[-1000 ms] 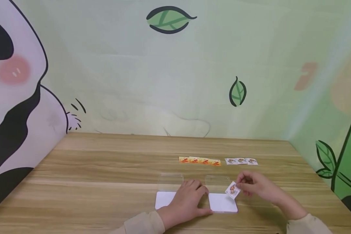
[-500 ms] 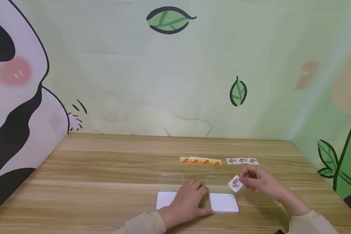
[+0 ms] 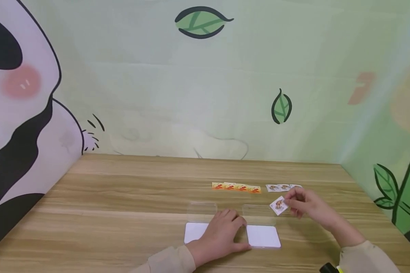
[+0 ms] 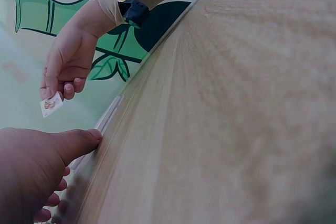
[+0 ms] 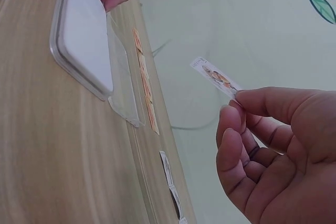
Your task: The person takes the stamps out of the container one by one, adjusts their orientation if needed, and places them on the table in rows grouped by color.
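Note:
Between thumb and fingertips, my right hand pinches a small white picture card, tilted to one corner. In the right wrist view the card shows an orange-brown figure and tiny lettering. The hand is raised above the table, beyond the right case. My left hand lies over part of a left white case. Its straight thumb touches the edge of the right white case. Both cases have clear lids folded back. What lies under the left palm is hidden.
Farther back on the wooden table lies a row of several yellow-and-red picture cards. To its right is a row of white picture cards, partly covered by my right hand. A mural wall rises behind the table.
My right hand has lifted the card up and away from the right case, toward the row of white cards. My left hand keeps its place, while the head view shifts slightly.

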The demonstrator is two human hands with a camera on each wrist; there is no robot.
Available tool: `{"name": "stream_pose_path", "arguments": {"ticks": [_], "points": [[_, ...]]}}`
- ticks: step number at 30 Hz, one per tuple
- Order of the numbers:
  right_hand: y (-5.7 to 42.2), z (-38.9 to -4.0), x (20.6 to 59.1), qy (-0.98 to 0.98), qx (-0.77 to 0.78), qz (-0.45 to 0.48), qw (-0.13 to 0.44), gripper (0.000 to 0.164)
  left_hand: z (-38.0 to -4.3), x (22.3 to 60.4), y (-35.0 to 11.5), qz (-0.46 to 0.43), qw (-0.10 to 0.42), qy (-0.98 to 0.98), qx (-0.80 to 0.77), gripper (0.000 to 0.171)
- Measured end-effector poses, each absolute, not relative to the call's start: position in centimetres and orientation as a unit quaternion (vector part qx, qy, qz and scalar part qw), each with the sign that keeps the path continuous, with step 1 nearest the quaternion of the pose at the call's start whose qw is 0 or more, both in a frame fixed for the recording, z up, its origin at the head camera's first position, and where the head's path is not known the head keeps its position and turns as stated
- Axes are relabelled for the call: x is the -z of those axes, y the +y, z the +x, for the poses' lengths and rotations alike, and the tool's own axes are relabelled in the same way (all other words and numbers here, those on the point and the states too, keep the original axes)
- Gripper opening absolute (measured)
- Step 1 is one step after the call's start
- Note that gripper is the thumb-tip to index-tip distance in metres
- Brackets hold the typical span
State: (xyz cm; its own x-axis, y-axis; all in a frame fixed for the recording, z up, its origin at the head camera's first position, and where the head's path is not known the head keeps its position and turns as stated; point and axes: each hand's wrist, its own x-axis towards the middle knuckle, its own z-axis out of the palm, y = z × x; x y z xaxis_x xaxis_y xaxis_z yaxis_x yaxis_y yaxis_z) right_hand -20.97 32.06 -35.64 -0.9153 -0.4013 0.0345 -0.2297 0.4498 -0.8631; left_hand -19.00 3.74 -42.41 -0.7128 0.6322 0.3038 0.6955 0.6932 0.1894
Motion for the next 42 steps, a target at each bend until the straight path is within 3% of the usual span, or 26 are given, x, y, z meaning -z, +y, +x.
{"name": "stream_pose_path", "arguments": {"ticks": [42], "points": [[36.1,-23.3,37.1,0.856,0.51,-0.071,0.054,0.02,-18.9,42.4,3.6,-0.363,0.106,-0.915,0.143,0.047]]}}
